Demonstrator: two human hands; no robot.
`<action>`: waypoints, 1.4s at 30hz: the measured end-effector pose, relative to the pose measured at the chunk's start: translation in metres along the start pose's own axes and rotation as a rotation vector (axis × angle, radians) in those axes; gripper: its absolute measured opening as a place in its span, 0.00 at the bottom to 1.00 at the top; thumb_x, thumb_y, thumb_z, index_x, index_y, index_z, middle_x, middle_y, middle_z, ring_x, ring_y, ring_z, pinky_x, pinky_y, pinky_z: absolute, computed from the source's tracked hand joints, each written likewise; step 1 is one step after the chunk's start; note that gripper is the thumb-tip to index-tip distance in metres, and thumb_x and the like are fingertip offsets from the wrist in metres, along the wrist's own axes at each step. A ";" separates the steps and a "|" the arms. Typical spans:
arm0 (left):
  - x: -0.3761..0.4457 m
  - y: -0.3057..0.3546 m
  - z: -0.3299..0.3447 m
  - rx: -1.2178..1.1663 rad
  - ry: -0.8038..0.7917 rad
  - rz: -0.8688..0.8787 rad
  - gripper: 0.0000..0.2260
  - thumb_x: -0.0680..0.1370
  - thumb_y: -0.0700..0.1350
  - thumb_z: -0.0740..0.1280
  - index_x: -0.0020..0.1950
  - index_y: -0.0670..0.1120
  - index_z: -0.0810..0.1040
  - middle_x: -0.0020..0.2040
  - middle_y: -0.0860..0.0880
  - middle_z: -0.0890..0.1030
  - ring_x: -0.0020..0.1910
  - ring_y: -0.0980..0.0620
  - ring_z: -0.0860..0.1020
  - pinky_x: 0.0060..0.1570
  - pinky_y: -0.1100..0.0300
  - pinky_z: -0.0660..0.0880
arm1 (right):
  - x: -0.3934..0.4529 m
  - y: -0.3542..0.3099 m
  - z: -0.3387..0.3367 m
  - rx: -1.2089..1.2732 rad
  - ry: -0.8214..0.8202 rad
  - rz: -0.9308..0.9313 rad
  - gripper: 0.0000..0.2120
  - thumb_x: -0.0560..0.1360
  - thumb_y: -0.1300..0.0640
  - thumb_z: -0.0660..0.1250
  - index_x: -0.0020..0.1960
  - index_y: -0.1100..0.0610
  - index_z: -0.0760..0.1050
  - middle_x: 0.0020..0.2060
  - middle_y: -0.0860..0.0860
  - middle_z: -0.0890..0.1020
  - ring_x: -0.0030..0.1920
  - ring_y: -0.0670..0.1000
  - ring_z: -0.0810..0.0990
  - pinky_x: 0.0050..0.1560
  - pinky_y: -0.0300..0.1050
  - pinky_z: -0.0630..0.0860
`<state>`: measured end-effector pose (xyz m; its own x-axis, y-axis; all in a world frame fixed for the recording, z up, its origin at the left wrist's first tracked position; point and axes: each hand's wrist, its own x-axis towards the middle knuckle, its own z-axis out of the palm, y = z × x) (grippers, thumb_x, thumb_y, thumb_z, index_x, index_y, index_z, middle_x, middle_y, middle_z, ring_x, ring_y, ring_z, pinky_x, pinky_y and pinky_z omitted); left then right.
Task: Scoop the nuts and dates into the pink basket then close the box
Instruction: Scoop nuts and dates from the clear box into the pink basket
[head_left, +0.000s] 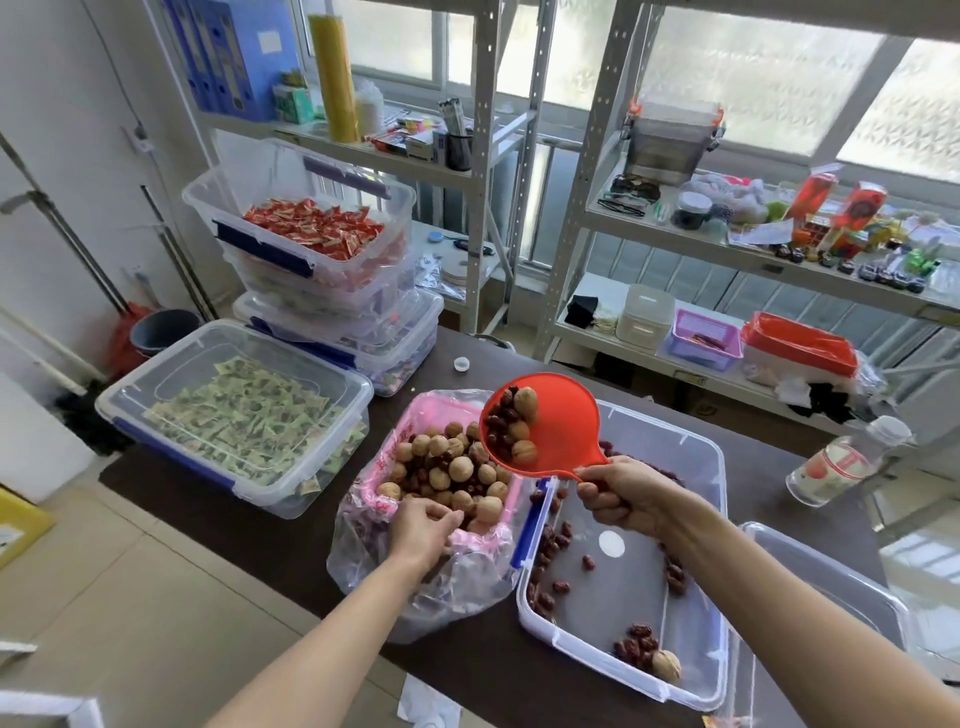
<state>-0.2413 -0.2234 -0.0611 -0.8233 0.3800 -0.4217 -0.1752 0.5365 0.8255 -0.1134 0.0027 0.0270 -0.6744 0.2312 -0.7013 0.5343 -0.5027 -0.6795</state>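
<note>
At the centre of the frame the right hand (618, 496) curls its fingers round the handle of a red scoop (550, 423), tilted over the pink basket (375, 480) and carrying walnuts and dates. The basket, lined with a clear plastic bag (441, 587), is heaped with walnuts (460, 467) and dates; the left hand (423, 527) pinches its near rim. Just right of it, the open clear box (691, 613) holds scattered dates (636, 647) and one walnut. At the left, a lidded tub (234, 410) holds green packets; the upper-left tub (306, 223) holds red packets.
</note>
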 end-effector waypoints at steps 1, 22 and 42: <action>0.003 -0.002 -0.004 -0.013 0.006 -0.009 0.06 0.74 0.43 0.74 0.38 0.47 0.81 0.37 0.44 0.83 0.39 0.45 0.83 0.46 0.45 0.84 | 0.005 -0.001 0.003 -0.018 0.009 0.006 0.10 0.82 0.64 0.53 0.43 0.61 0.68 0.24 0.52 0.70 0.18 0.43 0.61 0.18 0.32 0.55; 0.039 -0.054 -0.018 -0.086 0.189 -0.245 0.12 0.74 0.43 0.74 0.32 0.39 0.82 0.25 0.46 0.80 0.26 0.47 0.80 0.40 0.46 0.84 | 0.044 -0.006 0.052 -0.789 0.338 -0.148 0.09 0.75 0.68 0.55 0.39 0.62 0.71 0.28 0.57 0.73 0.18 0.45 0.70 0.20 0.37 0.63; 0.045 -0.051 -0.016 -0.013 0.173 -0.243 0.12 0.74 0.47 0.73 0.37 0.38 0.83 0.30 0.44 0.83 0.27 0.46 0.83 0.40 0.50 0.85 | 0.050 -0.013 0.075 -1.395 0.502 -0.411 0.08 0.70 0.65 0.58 0.38 0.58 0.75 0.35 0.55 0.81 0.37 0.57 0.81 0.38 0.51 0.80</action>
<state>-0.2780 -0.2457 -0.1163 -0.8360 0.1075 -0.5381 -0.3841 0.5857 0.7137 -0.1926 -0.0416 0.0173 -0.8071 0.5459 -0.2249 0.5903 0.7524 -0.2923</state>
